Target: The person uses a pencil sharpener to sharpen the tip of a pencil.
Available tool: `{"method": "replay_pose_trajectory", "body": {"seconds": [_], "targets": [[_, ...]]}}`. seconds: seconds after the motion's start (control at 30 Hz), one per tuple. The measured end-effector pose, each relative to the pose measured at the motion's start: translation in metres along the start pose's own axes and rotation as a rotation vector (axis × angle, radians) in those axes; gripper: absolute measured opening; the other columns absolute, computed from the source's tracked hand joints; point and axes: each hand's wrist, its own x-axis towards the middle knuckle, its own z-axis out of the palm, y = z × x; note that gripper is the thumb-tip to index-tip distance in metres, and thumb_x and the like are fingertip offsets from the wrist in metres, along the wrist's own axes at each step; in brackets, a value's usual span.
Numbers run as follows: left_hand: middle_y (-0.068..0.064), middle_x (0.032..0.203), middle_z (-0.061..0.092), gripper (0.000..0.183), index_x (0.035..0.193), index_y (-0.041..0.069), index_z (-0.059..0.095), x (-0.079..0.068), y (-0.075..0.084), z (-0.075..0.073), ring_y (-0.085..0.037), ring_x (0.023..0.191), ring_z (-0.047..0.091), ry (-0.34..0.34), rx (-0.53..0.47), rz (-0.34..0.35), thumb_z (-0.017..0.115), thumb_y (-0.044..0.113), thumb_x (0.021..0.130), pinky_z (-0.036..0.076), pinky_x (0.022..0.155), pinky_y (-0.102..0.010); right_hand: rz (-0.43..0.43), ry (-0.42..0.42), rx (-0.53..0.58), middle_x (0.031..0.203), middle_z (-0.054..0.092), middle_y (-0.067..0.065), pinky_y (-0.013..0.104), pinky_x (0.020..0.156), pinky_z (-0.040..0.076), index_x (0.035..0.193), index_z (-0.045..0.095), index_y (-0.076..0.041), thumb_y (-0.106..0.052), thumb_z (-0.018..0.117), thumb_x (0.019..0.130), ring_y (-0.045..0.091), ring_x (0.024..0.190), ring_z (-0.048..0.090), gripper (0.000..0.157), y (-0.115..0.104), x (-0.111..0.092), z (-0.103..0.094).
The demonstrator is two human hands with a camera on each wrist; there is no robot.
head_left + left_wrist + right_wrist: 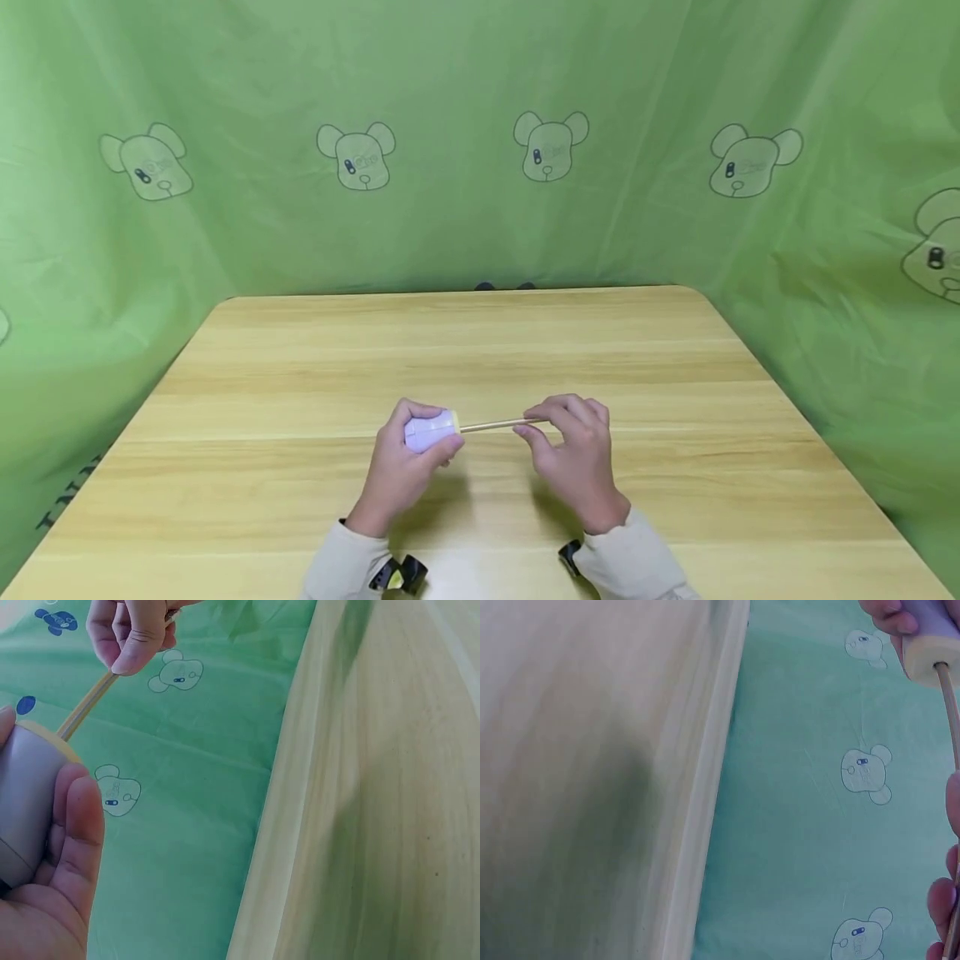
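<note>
My left hand (401,471) grips a lavender pencil sharpener (427,432) with a pale yellow end, fingers and thumb on opposite sides. A thin golden-brown pencil (491,426) sticks into the hole in that yellow end, as the right wrist view shows at the sharpener (932,654). To the right, my right hand (577,458) pinches the pencil's far part between thumb and fingers. In the left wrist view the pencil (88,703) slants from the sharpener up to the right hand (135,634). Its tip is hidden inside the sharpener.
Both hands are held above a light wood-grain table (480,350), which carries their shadows. Green cloth (450,233) printed with bear heads hangs behind the table and along its sides. Black straps (401,575) show at the cuffs of the pale sleeves (637,558).
</note>
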Motion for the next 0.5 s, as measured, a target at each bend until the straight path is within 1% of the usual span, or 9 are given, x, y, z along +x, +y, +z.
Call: {"method": "replay_pose_trajectory", "body": {"seconds": [0.1, 0.17, 0.2, 0.3, 0.37, 0.5], "targets": [[-0.019, 0.090, 0.060, 0.037, 0.107, -0.002, 0.052, 0.0019, 0.0007, -0.0009, -0.024, 0.068, 0.062, -0.018, -0.053, -0.024, 0.077, 0.006, 0.081, 0.059, 0.059, -0.038, -0.005, 0.039, 0.011, 0.075, 0.064, 0.002, 0.040, 0.075, 0.035, 0.073, 0.072, -0.007, -0.010, 0.092, 0.054, 0.020, 0.068, 0.060, 0.028, -0.0009, -0.0012, 0.0029], [-0.019, 0.089, 0.061, 0.037, 0.108, -0.004, 0.050, 0.0021, 0.0014, -0.0013, -0.023, 0.067, 0.063, -0.037, -0.085, -0.026, 0.075, 0.005, 0.082, 0.059, 0.059, -0.035, -0.004, 0.050, 0.018, 0.072, 0.062, 0.001, 0.038, 0.075, 0.033, 0.070, 0.071, -0.007, -0.024, 0.090, 0.061, 0.019, 0.065, 0.059, 0.027, -0.0010, -0.0024, 0.0034], [-0.019, 0.088, 0.061, 0.037, 0.108, -0.004, 0.050, 0.0019, 0.0016, -0.0015, -0.023, 0.067, 0.063, -0.046, -0.100, -0.027, 0.075, 0.004, 0.082, 0.059, 0.059, -0.035, -0.003, 0.050, 0.021, 0.071, 0.061, 0.001, 0.036, 0.075, 0.033, 0.069, 0.071, -0.006, -0.031, 0.087, 0.065, 0.018, 0.064, 0.058, 0.030, -0.0011, -0.0029, 0.0035], [-0.019, 0.090, 0.060, 0.036, 0.107, -0.004, 0.049, 0.0013, 0.0021, -0.0017, -0.023, 0.068, 0.064, -0.061, -0.110, -0.020, 0.075, 0.004, 0.083, 0.059, 0.059, -0.033, -0.009, 0.049, 0.023, 0.068, 0.059, 0.001, 0.032, 0.075, 0.031, 0.067, 0.070, -0.005, -0.050, 0.072, 0.077, 0.017, 0.060, 0.056, 0.047, -0.0010, -0.0039, 0.0032], [-0.019, 0.092, 0.060, 0.036, 0.107, -0.004, 0.049, 0.0005, 0.0019, -0.0015, -0.023, 0.069, 0.064, -0.070, -0.107, -0.009, 0.075, 0.004, 0.083, 0.059, 0.060, -0.033, -0.012, 0.043, 0.027, 0.066, 0.057, 0.000, 0.031, 0.074, 0.031, 0.066, 0.070, -0.004, -0.055, 0.065, 0.081, 0.016, 0.058, 0.055, 0.053, -0.0008, -0.0040, 0.0024], [-0.019, 0.098, 0.059, 0.035, 0.105, -0.002, 0.050, -0.0007, 0.0014, -0.0008, -0.023, 0.072, 0.062, -0.076, -0.081, 0.022, 0.076, 0.003, 0.081, 0.058, 0.060, -0.032, -0.030, 0.029, 0.008, 0.064, 0.056, 0.000, 0.030, 0.070, 0.032, 0.066, 0.069, -0.003, -0.057, 0.062, 0.082, 0.015, 0.056, 0.053, 0.057, -0.0004, -0.0029, 0.0002]]}}
